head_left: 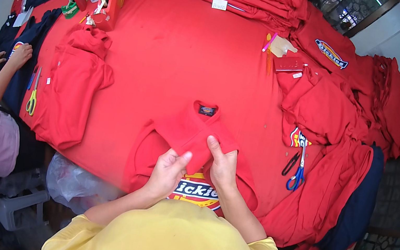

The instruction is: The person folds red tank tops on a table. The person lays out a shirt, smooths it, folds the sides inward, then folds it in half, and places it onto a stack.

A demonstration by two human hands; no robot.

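Note:
A red shirt [156, 133] with a printed logo on its front lies at the table's near edge, its collar and dark neck label facing away from me. My left hand [166, 172] pinches a fold of its fabric between thumb and fingers. Beside it, my right hand [222, 166] grips the same shirt, thumb up along the cloth. Between the two hands the fabric is gathered; the fingertips beneath it are hidden.
The table has a red cover [184, 59]. Blue-handled scissors [297, 176] and a dark thread snipper [290, 163] lie right; yellow-handled scissors [32, 99] lie left. Red garments [263, 0] are stacked at the back. Far left, another person's hands [20, 55] touch dark garments [32, 38].

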